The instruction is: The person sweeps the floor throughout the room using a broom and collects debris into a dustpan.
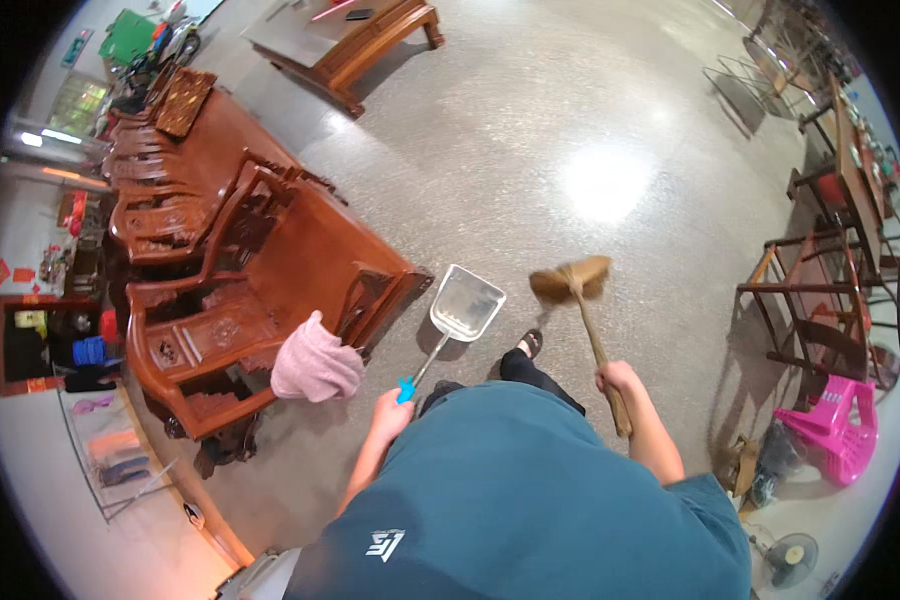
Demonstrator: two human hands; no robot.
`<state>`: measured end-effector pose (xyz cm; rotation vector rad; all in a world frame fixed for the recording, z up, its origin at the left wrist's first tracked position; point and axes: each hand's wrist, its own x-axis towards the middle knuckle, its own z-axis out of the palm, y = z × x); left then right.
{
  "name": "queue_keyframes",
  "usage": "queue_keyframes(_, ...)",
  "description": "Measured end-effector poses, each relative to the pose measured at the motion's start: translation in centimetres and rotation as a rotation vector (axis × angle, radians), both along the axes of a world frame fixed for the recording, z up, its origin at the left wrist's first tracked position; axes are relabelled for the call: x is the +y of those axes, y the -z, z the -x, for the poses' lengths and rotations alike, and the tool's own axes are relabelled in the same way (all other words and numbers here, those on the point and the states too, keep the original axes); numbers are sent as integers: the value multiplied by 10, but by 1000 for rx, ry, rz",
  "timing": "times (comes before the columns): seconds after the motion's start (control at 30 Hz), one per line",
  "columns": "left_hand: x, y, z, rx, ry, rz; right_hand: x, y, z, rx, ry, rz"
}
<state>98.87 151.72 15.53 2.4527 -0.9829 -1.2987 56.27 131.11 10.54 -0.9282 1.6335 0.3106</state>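
Observation:
My left hand (390, 413) is wrapped round the blue grip of a long-handled dustpan (466, 303). Its pale metal pan hangs ahead of me, beside the carved wooden armchair (300, 262); whether it touches the floor I cannot tell. In my right hand (618, 377) is the wooden handle of a broom (596, 335), closed in my fingers. The broom's brown bristle head is to the right of the pan, apart from it, and looks slightly blurred. One of my feet, in a dark sandal (532, 343), shows between the two tools.
A pink cloth (316, 362) hangs over the armchair's near arm. Behind stands a long wooden bench (220, 130), with a low wooden table (355, 50) at the far end. Wooden chairs (805, 290) and a pink plastic stool (838, 428) line the right side, near a fan (792, 556).

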Motion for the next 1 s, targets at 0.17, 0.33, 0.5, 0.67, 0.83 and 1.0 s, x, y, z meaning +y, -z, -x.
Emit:
queue_keyframes(0.17, -53, -27, 8, -6, -171, 0, -55, 22, -5, -152, 298, 33)
queue_keyframes(0.33, -111, -18, -1, 180, -285, 93, -30, 34, 28, -171, 373, 148)
queue_keyframes(0.5, -186, -9, -3, 109, -198, 142, 52, 12, 74, 72, 308, 131)
queue_keyframes(0.67, -249, 25, -27, 164, -244, 131, 65, -79, 63, 300, 214, -32)
queue_keyframes(0.83, -307, 29, -39, 272, -353, 108, 62, -41, 84, 152, 265, -149)
queue_keyframes(1.0, -340, 32, -63, 309, -366, 108, -67, -43, 36, 9, 462, -300)
